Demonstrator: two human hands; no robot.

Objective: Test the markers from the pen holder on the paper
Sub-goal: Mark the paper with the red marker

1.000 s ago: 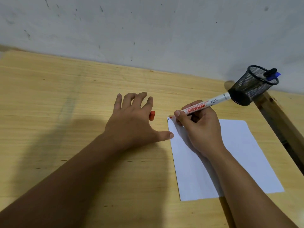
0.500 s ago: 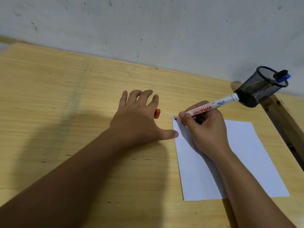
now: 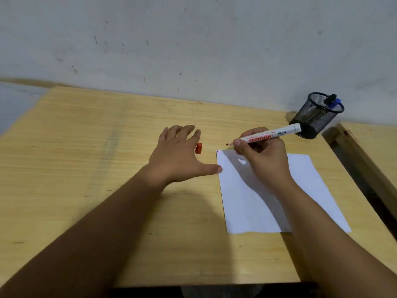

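The right hand (image 3: pixel 265 155) has its grip closed around a red marker (image 3: pixel 266 136), tip lifted just past the far left corner of the paper (image 3: pixel 300 190). The left hand (image 3: pixel 176 155) lies flat, fingers spread, beside a red cap (image 3: pixel 199 148). A mesh pen holder (image 3: pixel 318 115) stands at the worktop's (image 3: pixel 86 147) far right edge.

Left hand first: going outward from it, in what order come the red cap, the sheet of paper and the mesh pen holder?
From the left hand, in the head view:
1. Red cap: beside its fingers, on the table.
2. Paper: just right of the thumb tip, near its left edge.
3. Mesh pen holder: far right, by the wall, beyond the right hand holding the red marker.
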